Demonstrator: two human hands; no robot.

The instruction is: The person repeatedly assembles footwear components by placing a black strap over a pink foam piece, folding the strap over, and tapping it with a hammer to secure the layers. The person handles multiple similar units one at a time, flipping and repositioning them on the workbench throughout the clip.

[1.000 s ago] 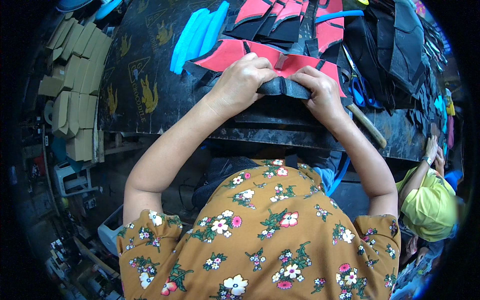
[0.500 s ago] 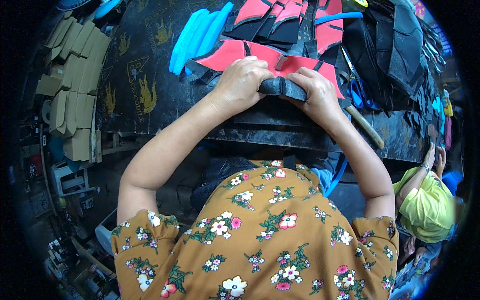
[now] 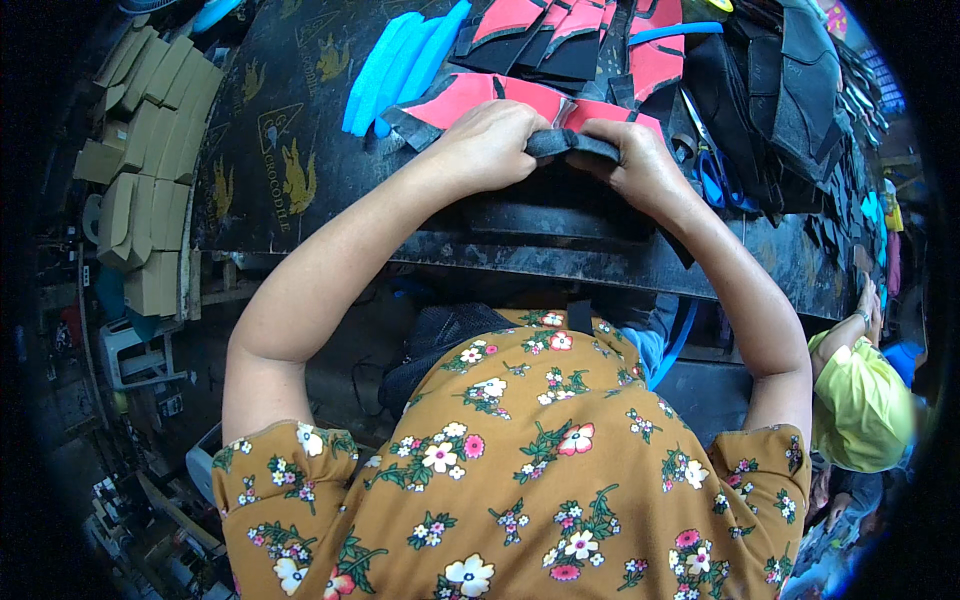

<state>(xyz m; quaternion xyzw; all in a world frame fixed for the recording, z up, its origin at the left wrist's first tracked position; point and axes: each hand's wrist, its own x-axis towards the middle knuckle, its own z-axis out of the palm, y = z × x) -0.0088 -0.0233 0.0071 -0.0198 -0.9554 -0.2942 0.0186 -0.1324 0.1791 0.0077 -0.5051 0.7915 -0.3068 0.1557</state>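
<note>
Fingers of your left hand and right hand pinch the red-and-black piece inside the table's near edge, with bare room leftward. Their tips are hidden.

Pale sheen marks the bench's near edge; deep shadow lies beneath; fisheye distortion bends it inside black corners.

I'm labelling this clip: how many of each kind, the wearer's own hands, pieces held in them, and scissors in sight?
Bare left hand and bare right hand: 2
Held pinkish-red, black-edged flexible piece: 1
Silver-bladed scissors with blue handles: 1
Total: 4
</note>
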